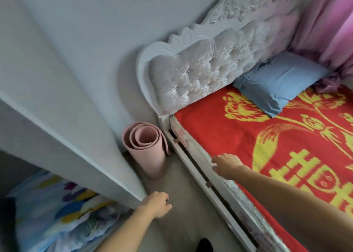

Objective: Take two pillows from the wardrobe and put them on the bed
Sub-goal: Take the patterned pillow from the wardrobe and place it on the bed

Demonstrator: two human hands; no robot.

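Both bare forearms reach in from the bottom edge. Left hand point(157, 204) curls loosely at the wardrobe door point(80, 144) edge, its grip half closed and holding nothing clear. Right hand point(227, 164) rests on the bed point(215, 135) side, fingers bent over the mattress edge, holding nothing. One blue pillow point(280, 82) lies on the red cover against the headboard point(194, 70). Patterned bedding point(57, 211) shows inside the wardrobe. Beside the bed stands a pink rolled mat point(147, 148).

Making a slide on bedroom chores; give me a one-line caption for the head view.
Blue pillow lies by the headboard; both hands are empty, left hand near the wardrobe door.
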